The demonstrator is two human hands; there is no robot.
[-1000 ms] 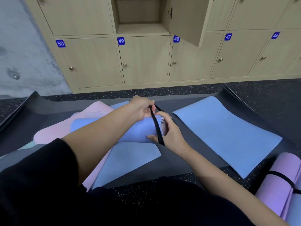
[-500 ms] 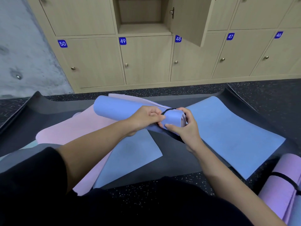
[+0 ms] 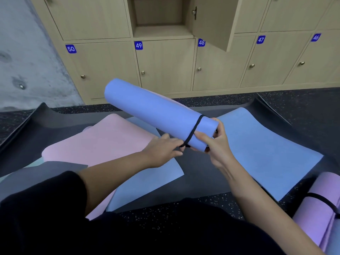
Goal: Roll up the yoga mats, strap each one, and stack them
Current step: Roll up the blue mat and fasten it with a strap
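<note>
Since half a second ago the rolled blue mat (image 3: 158,111) has risen off the flat mats and now slants upward, far end toward the lockers (image 3: 165,67), near end held over the floor in front of the person; the camera view has shifted little. A black strap (image 3: 195,129) circles the roll just short of its near end. The right hand (image 3: 217,146) grips that end, thumb laid on top beside the strap, fingers curled round the open end; the left hand (image 3: 161,150) reaches under the roll, its fingertips drawn together and pinching the strap where it gathers below. Judgement: the strapping step is in hand and close to done; next the strap wants cinching and securing, then the roll goes to the stack beside the strapped purple roll (image 3: 320,214) at lower right. Still unrolled on the dark mat (image 3: 198,173): a pink mat (image 3: 95,142), a blue mat (image 3: 147,179) partly under it, and another blue mat (image 3: 266,153) to the right; one locker door (image 3: 211,21) stands open.
</note>
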